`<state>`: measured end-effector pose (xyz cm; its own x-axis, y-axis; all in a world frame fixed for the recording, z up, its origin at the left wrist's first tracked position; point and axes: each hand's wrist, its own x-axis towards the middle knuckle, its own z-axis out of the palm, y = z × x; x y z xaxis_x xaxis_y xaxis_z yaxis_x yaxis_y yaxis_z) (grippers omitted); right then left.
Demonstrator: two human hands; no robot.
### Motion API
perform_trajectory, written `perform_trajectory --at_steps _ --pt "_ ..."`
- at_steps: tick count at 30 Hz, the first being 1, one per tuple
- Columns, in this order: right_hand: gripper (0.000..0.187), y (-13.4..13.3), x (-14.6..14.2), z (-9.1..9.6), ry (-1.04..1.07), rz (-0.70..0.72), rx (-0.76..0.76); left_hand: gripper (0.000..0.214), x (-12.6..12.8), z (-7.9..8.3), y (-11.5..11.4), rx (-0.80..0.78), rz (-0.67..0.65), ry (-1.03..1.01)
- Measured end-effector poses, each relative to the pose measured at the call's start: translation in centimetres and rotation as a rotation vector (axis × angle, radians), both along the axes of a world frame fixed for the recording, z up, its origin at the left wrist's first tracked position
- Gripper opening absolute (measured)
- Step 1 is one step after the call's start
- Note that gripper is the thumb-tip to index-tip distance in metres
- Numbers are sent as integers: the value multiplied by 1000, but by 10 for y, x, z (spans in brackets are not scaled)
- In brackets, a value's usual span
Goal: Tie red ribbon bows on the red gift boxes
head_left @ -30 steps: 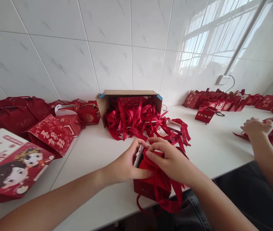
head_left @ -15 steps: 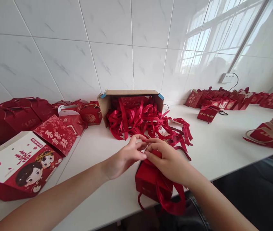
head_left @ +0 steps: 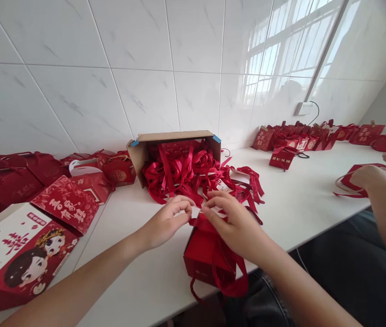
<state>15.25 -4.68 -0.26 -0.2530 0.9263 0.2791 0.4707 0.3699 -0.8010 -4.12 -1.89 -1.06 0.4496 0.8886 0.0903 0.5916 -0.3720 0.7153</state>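
Fingers of left hand point(head_left: 170, 220) curl with thumb near index, narrow gap; whether they pinch anything, can't tell. Right hand point(head_left: 232, 220) arches over top of the dark-red, glossy, boxy card container point(head_left: 198, 254), thumb and index close together; ribbon between them, can't tell. Container sits on the white smooth tabletop point(head_left: 309, 200), on near side of the brown open-fronted cardboard carton point(head_left: 136, 159), close to table edge. Wide red satin ribbon point(head_left: 240, 281) lies across its top and loops down its right side.

Step in hand: probably arranging ribbon at container's top. Next move likely calls for a firm two-handed pinch on ribbon, container kept steady so it doesn't slide off the edge.

Inside carton and spilling out front: tangled red satin ribbons point(head_left: 179, 168). Left of carton: red-and-white card box with cartoon figures point(head_left: 16, 254), nearer the camera. Right of carton: small red gold-lettered pouch point(head_left: 281, 159); farther right, co-worker's hand point(head_left: 372, 177) on red bag point(head_left: 353, 177).
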Motion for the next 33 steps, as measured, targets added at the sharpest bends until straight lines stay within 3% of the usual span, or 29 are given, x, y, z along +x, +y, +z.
perform_trajectory --at_steps 2,4,7,10,12,15,17,19,21,25,28,30,33 --pt "21 -5 17 0 39 -58 63 17 -9 -7 9 224 89 307" --pt "20 -13 37 -4 55 -109 66 15 -21 -18 20 322 177 473" --pt "25 -27 62 -19 11 -125 -34 15 -35 -31 35 342 301 497" --pt "36 -34 72 -37 -8 -63 -219 13 -39 -30 41 383 380 453" --pt "36 -34 70 -44 6 -34 -308 18 -34 -21 38 375 352 394" --pt "21 -32 64 -46 13 -2 -325 35 -21 -6 26 248 148 307" --pt "13 -31 64 -43 8 20 -307 44 -15 0 18 64 -73 206" --pt "16 -31 68 -38 -1 18 -282 46 -12 0 12 -157 -260 85" --pt "14 -31 76 -35 -17 -29 -251 46 -12 -2 11 -323 -336 -6" --pt "18 -28 97 -37 -100 -181 -159 50 -13 -5 13 -407 -297 -16" --pt "26 -24 106 -44 -169 -215 -77 51 -10 -2 11 -413 -325 77" --pt "23 -23 108 -48 -209 -262 31 45 -11 2 9 -303 -288 132" --pt "30 -28 106 -46 -190 -398 113 38 -18 12 8 -22 -37 256"
